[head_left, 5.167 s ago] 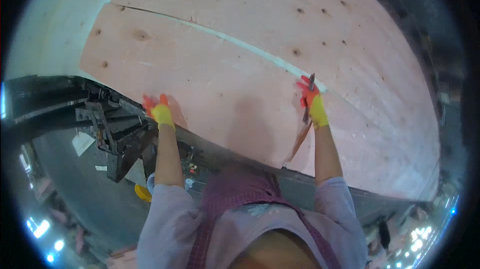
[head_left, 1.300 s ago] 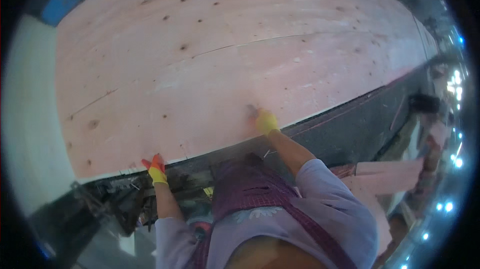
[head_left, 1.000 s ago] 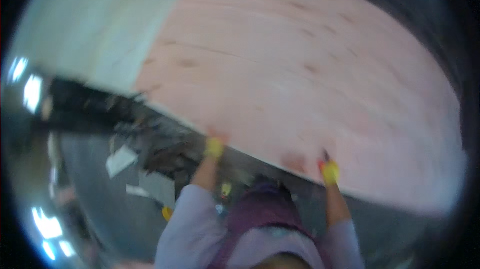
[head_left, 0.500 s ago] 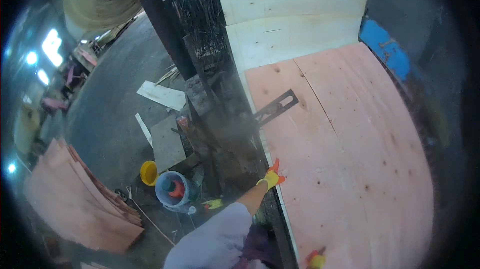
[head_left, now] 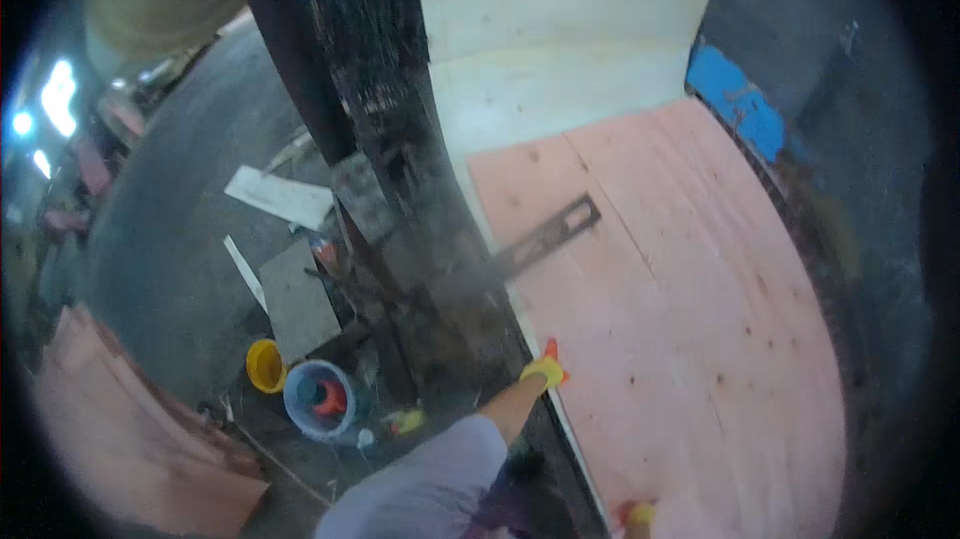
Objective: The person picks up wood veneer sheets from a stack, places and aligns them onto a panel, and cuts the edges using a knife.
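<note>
Watching through the head view, I have the left grip [head_left: 545, 371] at the near edge of a large pink wood veneer sheet [head_left: 665, 339], its red-orange fingertips apart from one another over the sheet and its yellow glove cuff crossing the edge. It seems to rest there with nothing pinched. The right grip [head_left: 635, 515] sits lower and to the right of it, over the same sheet and cut by the bottom of my view; it is too blurred for me to tell whether it is spread or closed on something. The sheet reaches away beyond the left grip and to its right, dotted with dark knots and marked by a thin seam. Just past the left grip, a dark slotted metal bar [head_left: 555, 231] juts out over the sheet; I cannot tell if they touch. Farther beyond it, a pale cream sheet [head_left: 575, 19] meets the pink one, with a blue patch [head_left: 740, 104] off to the right. To the left of the left grip and a little lower stands a pale bucket [head_left: 293, 421] with a red container [head_left: 332, 400] inside, a yellow tub [head_left: 264, 367] just beside it, and, farther left, a fanned stack of pink sheets [head_left: 140, 439].
</note>
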### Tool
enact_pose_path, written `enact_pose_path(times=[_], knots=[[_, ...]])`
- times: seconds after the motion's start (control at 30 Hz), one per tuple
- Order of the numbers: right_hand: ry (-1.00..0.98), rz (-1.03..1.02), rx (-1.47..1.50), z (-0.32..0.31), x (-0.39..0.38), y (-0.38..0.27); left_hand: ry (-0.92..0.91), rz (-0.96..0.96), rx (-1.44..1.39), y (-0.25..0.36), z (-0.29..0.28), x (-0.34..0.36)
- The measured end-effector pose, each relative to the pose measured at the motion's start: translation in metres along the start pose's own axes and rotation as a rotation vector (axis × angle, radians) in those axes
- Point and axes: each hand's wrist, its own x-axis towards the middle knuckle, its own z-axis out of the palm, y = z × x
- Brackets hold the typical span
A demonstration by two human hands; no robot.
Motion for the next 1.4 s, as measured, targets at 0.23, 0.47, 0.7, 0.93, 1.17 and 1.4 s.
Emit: enact_pose_path(times=[0.23, 0.47, 0.7, 0.93, 1.17, 1.4], knots=[[0.386, -0.012, 0.183, 0.091, -0.073, -0.029, -0.109, 0.042, 0.345, 0.028, -0.053, -0.009], [0.259, -0.267, 0.248, 0.171, -0.119, 0.025, -0.047, 0.240, -0.092, -0.007, -0.015, -0.005], [0.240, -0.076, 0.118, 0.220, -0.135, 0.053, 0.070, 0.442, -0.420, -0.058, 0.014, -0.134], [0.250, -0.223, 0.053, 0.220, -0.118, 0.064, -0.047, 0.577, -0.286, -0.081, -0.005, -0.193], [0.193, -0.273, 0.192, 0.238, -0.114, 0.053, 0.117, 0.540, -0.433, -0.116, -0.028, -0.181], [0.231, -0.287, 0.134, 0.216, -0.064, 0.094, 0.623, 0.293, -0.618, -0.215, -0.085, -0.136]])
